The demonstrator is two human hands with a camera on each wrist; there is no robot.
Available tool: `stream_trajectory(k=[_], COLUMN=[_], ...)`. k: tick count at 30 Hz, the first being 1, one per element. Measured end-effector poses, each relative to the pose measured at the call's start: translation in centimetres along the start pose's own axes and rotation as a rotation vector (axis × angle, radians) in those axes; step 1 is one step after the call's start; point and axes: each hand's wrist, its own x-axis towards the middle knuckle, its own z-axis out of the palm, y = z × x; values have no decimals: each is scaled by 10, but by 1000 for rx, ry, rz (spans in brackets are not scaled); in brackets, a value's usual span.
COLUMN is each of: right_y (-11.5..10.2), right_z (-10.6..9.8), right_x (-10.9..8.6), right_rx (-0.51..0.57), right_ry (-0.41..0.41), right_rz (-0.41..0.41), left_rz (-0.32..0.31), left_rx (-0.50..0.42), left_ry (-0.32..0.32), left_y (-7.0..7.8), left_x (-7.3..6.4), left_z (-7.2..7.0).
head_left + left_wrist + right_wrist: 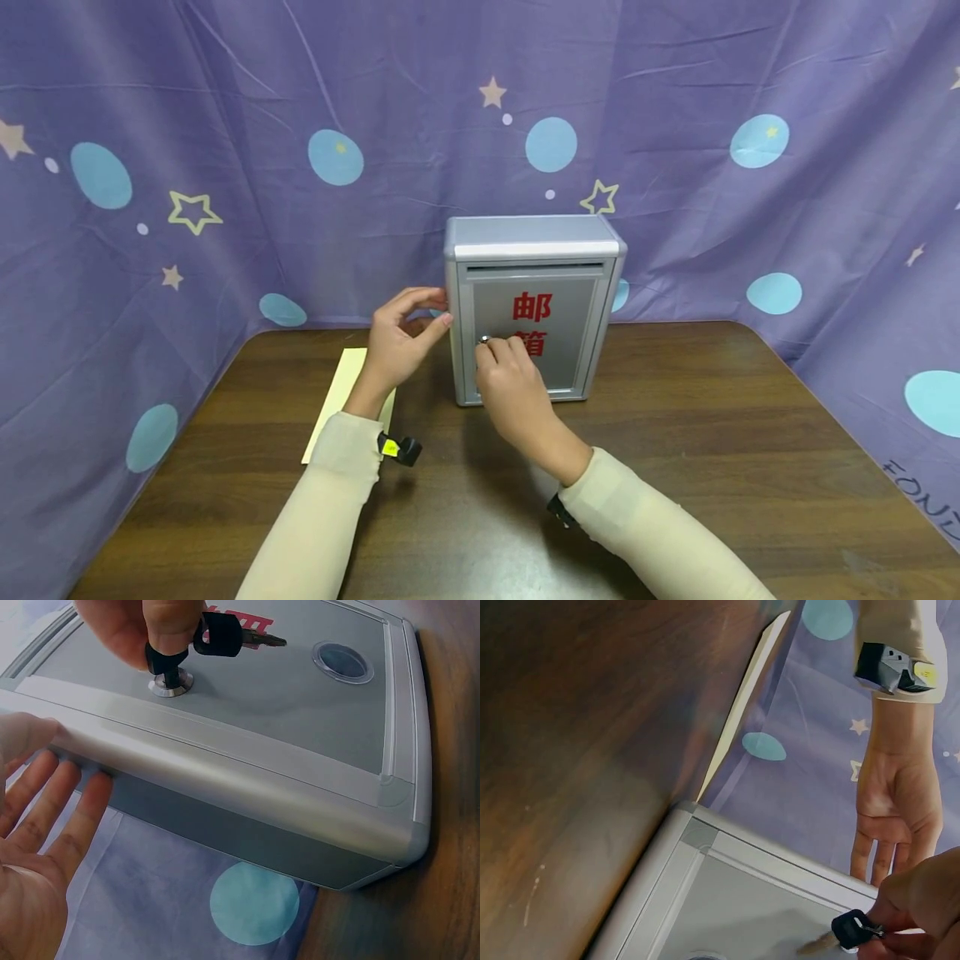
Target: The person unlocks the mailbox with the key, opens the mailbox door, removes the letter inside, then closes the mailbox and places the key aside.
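Observation:
A silver-grey metal mailbox (566, 367) with red characters stands upright at the back of the table. My right hand (513, 392) pinches a black-headed key (166, 660) that sits in the round lock (180, 681) on the door's left side. A second key (225, 634) hangs from the same ring, its blade sticking out sideways. My left hand (397, 346) is at the mailbox's left side, thumb along the front edge, with extended fingers against the side wall. The door lies flush in its frame.
A pale yellow paper (337, 396) lies on the wooden table (712, 433), partly under the left forearm. Behind the mailbox hangs a purple curtain (420, 75) with stars and blue dots. A narrow slot (536, 267) runs across the mailbox's upper front.

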Motion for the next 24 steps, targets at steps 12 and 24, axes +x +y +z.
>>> stream_trajectory(k=[12, 24], right_y=[5, 6], right_z=[5, 3], right_x=[-3, -4], right_rx=[22, 26], right_ry=[-1, -3], right_rz=[-44, -86], left_rz=[-10, -23], left_rx=[10, 32], left_ry=[9, 31], left_y=[1, 0], left_x=[1, -1], left_z=[2, 3])
